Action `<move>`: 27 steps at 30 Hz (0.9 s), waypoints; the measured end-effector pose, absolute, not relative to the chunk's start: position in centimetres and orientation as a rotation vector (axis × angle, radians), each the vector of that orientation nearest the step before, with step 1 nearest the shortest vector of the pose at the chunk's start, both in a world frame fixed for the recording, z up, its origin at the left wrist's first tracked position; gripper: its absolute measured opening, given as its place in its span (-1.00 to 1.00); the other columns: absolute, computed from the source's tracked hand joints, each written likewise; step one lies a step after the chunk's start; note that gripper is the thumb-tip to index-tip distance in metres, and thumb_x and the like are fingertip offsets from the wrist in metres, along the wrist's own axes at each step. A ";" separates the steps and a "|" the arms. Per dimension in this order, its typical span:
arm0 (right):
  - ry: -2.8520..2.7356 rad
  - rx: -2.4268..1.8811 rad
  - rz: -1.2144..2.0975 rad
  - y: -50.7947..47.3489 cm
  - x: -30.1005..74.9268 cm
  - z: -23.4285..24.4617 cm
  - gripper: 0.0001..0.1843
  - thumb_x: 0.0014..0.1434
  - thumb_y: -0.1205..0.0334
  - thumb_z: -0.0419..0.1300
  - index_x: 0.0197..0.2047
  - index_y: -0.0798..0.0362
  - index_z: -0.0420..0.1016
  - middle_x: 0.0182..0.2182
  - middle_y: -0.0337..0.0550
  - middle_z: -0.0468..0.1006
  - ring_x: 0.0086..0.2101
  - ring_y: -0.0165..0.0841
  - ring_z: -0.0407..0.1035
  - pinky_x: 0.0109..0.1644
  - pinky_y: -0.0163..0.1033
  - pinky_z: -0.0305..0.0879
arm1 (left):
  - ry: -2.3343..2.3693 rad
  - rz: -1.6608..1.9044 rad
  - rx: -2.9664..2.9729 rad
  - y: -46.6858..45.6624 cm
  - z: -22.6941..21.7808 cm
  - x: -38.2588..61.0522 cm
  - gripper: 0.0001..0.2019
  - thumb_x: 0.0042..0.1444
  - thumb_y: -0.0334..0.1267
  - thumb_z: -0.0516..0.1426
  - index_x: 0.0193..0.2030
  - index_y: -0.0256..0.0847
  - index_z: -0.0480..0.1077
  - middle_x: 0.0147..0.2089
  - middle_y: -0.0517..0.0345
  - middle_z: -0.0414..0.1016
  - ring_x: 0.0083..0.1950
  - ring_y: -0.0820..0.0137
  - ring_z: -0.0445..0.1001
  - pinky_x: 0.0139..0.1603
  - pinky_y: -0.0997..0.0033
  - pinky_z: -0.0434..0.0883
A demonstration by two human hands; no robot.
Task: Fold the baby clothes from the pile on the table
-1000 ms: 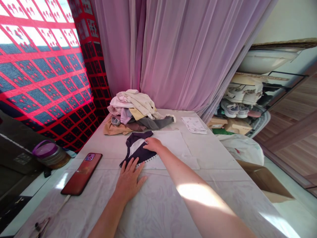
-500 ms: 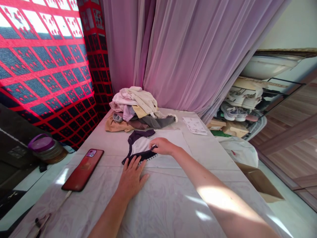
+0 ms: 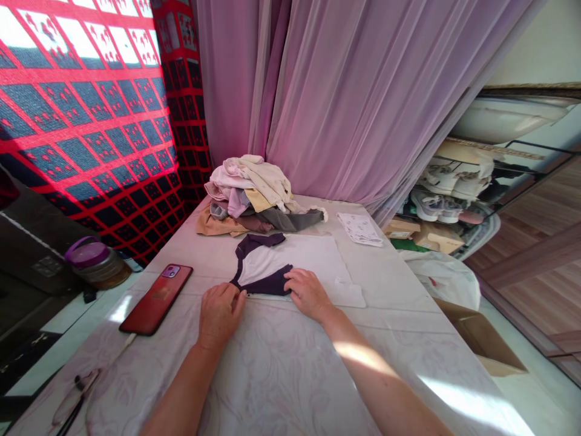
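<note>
A small white shirt with dark purple sleeves lies flat on the table, one sleeve folded across the white body and the other at its far side. At its near left corner, my left hand is closed, thumb and forefinger pinching the dark fabric edge. My right hand has its fingers bent and closed on the cuff end of the near dark sleeve. The shirt's hem spreads to the right beyond my right hand. My palms hide part of the near edge.
Behind the shirt rises a pile of crumpled clothes. A folded patterned cloth lies at the back right. To the left are a red phone on a cable and eyeglasses. A cardboard box stands beyond the right edge.
My left hand has gone from lying spread on the sleeve to pinching the near left corner. My right hand has moved right and nearer, and the near sleeve lies straighter along the edge.
</note>
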State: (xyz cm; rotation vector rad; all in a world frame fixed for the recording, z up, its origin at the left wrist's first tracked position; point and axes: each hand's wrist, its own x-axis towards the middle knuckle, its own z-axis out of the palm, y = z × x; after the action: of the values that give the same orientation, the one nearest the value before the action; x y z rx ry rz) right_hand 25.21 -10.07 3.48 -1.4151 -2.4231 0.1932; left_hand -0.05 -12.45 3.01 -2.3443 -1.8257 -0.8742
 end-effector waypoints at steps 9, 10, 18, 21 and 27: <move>-2.271 -1.592 0.163 -11.4 24.7 2.8 -0.58 0.06 0.57 0.04 -0.22 -0.06 0.59 -0.01 -0.20 0.57 0.08 -0.26 0.30 0.15 -0.06 0.13 | -1.515 -0.652 -2.730 -11.9 0.5 0.0 -0.61 0.25 -0.10 0.01 0.19 -0.02 0.36 0.25 0.11 0.40 0.31 0.09 0.25 0.33 -0.15 0.03; -2.245 -1.602 0.159 -11.4 24.3 3.0 -0.59 0.09 0.55 0.03 -0.20 -0.06 0.59 -0.02 -0.19 0.58 0.08 -0.27 0.31 0.17 -0.08 0.13 | -1.530 -0.630 -2.739 -11.9 0.4 0.1 -0.60 0.25 -0.09 0.01 0.20 -0.01 0.36 0.25 0.11 0.39 0.32 0.09 0.24 0.34 -0.16 0.01; -2.487 -1.525 0.241 -10.8 19.5 2.9 -0.43 0.36 0.03 -0.10 0.35 0.06 0.15 0.33 -0.03 0.16 0.31 -0.24 -0.01 0.37 0.06 -0.18 | -1.639 -0.597 -2.752 -12.0 0.2 0.1 -0.58 0.25 -0.08 0.01 0.23 -0.02 0.33 0.28 0.09 0.36 0.34 0.09 0.22 0.36 -0.27 -0.09; -2.505 -1.614 0.286 -10.4 20.2 2.2 -0.37 0.37 -0.05 -0.16 0.38 0.08 0.06 0.37 -0.03 0.05 0.35 -0.23 -0.13 0.39 0.11 -0.29 | -1.688 -0.618 -2.742 -12.0 0.3 0.1 -0.59 0.24 -0.09 0.02 0.22 0.02 0.34 0.27 0.11 0.37 0.34 0.12 0.23 0.37 -0.27 -0.12; -2.431 -1.839 0.349 -9.2 22.1 2.3 -0.38 0.37 -0.04 -0.21 0.41 0.03 0.00 0.39 -0.08 -0.04 0.36 -0.26 -0.20 0.37 0.12 -0.29 | -1.792 -0.578 -2.745 -12.1 0.8 0.4 -0.62 0.24 -0.14 0.03 0.19 0.06 0.37 0.27 0.16 0.37 0.35 0.13 0.22 0.36 -0.31 -0.12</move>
State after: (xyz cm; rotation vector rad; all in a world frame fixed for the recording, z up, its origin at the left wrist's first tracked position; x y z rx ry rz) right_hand 22.14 -9.23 2.33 -1.8394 -2.4314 0.3494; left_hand 0.43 -12.09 0.81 -2.7447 -1.7920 -0.5781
